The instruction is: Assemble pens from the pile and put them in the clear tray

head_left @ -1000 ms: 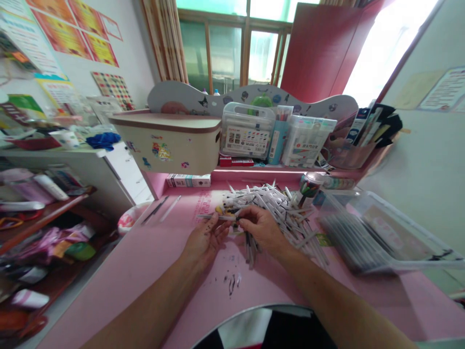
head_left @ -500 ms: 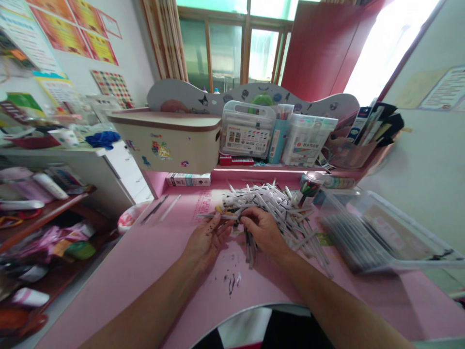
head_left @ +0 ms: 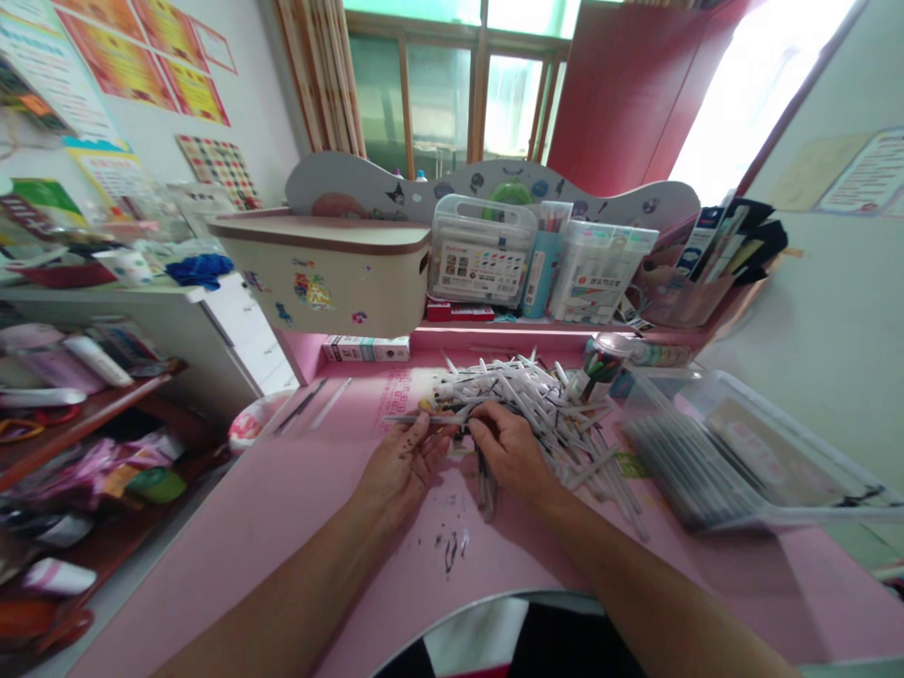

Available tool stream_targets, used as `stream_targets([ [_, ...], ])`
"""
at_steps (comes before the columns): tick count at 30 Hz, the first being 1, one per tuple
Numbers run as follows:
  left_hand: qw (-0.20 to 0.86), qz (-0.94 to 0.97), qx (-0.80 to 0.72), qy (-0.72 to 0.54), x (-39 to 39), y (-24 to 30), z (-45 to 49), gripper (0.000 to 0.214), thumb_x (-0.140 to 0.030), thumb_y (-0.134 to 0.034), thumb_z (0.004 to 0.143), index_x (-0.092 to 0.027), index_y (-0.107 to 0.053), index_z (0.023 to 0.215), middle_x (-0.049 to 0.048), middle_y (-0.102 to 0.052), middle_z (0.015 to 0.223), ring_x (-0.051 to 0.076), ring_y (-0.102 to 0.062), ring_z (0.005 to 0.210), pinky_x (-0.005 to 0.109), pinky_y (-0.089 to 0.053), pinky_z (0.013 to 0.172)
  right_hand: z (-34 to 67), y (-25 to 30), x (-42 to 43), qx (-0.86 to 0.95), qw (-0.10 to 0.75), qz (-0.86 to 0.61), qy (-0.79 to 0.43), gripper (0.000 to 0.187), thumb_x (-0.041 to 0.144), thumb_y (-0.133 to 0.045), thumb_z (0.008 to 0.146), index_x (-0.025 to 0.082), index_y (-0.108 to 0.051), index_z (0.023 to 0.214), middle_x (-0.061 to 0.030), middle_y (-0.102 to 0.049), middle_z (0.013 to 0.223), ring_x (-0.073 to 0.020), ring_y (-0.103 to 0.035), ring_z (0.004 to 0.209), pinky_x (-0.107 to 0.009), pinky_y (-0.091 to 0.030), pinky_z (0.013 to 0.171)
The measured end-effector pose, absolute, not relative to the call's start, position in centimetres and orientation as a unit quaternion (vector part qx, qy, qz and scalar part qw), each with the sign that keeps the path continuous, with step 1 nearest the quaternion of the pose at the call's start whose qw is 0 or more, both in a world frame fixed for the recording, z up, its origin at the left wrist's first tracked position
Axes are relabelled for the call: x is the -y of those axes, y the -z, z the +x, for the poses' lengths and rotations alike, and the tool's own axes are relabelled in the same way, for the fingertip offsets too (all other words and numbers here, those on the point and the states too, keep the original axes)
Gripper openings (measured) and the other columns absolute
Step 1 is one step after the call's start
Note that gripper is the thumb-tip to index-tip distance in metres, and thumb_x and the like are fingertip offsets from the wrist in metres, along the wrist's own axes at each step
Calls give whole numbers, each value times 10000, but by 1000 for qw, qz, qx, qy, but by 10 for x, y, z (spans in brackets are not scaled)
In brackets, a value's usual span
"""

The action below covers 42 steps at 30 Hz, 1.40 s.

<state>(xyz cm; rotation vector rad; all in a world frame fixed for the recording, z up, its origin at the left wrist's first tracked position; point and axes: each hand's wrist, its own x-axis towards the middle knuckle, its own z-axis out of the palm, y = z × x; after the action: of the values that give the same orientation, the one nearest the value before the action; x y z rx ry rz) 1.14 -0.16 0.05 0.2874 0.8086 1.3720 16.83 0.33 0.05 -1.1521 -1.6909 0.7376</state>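
Pens, white plastic ones (head_left: 526, 400), lie in a loose heap on the pink desk (head_left: 282, 527), right of the middle. Where are the hands?

Right at the heap's left edge. The left hand (head_left: 399, 468) is curled, with thumb and fingers gripping a thin pen (head_left: 416, 420) that lies crosswise and points left. The right hand (head_left: 512, 452) is closed in a pinch at that pen's right end.

So both hands are on the same pen?

It looks that way, though the right fingers (head_left: 476, 431) hide exactly where they touch it. A bunch of dark-tipped pens (head_left: 486, 485) pokes out from the heap toward the near side, just under the right palm.

What's around them?

Dark ink specks (head_left: 449, 553) mark the desk near the hands. To the right sits a clear plastic tray (head_left: 734, 452) holding rows of pens, and a pen-filled can (head_left: 600, 367) stands at the heap's far edge. Two loose pens (head_left: 303, 405) lie well off to the left. Farther back are a beige storage box (head_left: 317, 278) and a clear marker case (head_left: 480, 250).
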Motion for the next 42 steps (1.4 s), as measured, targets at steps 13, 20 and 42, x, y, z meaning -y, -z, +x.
stream_targets([
  [13, 709, 60, -366, -600, 2, -1, 12, 143, -56, -551, 944, -75, -686, 901, 115, -774, 769, 154, -750, 605, 196, -628, 579, 173, 0, -5, 708, 494, -417, -285, 130, 198, -575, 844, 223, -703, 845, -34, -701, 859, -182, -626, 805, -324, -485, 794],
  [20, 717, 72, -364, -590, 3, -5, 12, 110, -69, -574, 936, -88, -682, 921, 110, -773, 786, 155, -751, 614, 172, -615, 543, 173, -4, -3, 730, 489, -414, -238, 146, 234, -547, 892, 229, -666, 808, -34, -677, 818, -183, -606, 764, -313, -470, 742],
  [42, 699, 168, -352, -600, 3, 0, 11, 110, -39, -620, 894, -131, -630, 954, 94, -785, 889, 153, -765, 698, 206, -633, 632, 174, 0, -6, 706, 477, -442, -279, 102, 257, -527, 907, 231, -584, 825, -30, -552, 884, -189, -533, 844, -329, -454, 791],
])
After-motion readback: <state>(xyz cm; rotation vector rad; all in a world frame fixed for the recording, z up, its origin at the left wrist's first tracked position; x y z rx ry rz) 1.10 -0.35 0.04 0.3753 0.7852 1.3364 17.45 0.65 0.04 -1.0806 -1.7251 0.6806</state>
